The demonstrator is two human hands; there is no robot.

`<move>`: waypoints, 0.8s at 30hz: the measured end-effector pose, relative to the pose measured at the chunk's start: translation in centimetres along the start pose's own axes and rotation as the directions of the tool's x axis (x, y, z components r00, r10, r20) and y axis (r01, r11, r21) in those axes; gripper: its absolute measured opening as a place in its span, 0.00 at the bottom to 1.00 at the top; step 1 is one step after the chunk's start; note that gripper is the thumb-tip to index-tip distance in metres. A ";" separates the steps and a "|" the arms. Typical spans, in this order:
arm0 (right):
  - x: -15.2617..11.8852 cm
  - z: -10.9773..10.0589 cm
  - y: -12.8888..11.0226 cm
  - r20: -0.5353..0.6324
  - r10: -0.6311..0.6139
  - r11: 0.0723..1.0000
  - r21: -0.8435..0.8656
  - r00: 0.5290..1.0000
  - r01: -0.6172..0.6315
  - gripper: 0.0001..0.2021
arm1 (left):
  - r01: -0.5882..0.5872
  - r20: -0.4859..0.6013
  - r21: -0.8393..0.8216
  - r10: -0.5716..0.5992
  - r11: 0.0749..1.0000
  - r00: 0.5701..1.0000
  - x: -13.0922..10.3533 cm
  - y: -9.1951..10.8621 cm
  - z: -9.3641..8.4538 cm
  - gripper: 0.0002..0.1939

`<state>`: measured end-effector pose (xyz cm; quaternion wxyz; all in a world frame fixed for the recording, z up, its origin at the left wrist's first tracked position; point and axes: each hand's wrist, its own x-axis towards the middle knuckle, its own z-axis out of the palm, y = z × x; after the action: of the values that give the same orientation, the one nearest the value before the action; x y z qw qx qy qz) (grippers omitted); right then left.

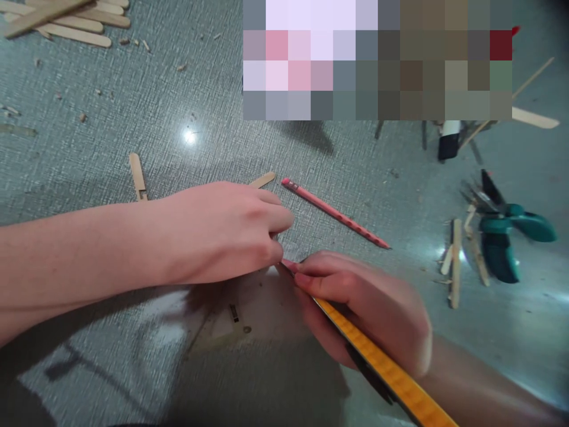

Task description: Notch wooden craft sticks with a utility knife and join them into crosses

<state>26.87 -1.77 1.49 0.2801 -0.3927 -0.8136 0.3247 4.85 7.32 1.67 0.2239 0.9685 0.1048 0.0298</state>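
My right hand (pixel 364 302) is wrapped round a yellow utility knife (pixel 377 356), its handle slanting down to the lower right and its tip pointing up-left. The tip meets the fingers of my left hand (pixel 231 231), which are curled and pressed down close to the table. What the left fingers hold is hidden beneath them. Past the left hand's knuckles the end of a wooden craft stick (pixel 264 179) shows. A notched craft stick (pixel 137 173) pokes out beyond the left wrist. Just beyond both hands lies a pink pencil (pixel 335 213).
Several craft sticks (pixel 80 26) are piled at the far left. Green-handled pliers (pixel 502 237) lie at the right, beside stick pieces (pixel 456 264). Wood scraps (pixel 83 118) dot the grey textured table (pixel 213 89). A pixelated patch hides the far middle.
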 end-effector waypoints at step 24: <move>0.9 0.0 0.2 -0.062 -0.026 0.999 0.038 0.998 0.029 0.17 | 0.078 -0.069 -0.157 -0.090 0.985 0.994 0.0 -0.8 1.9 0.15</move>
<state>26.52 -0.96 1.54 0.3171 -0.3858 -0.8034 0.3241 4.86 7.27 -0.36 0.2948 0.9413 0.1513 0.0648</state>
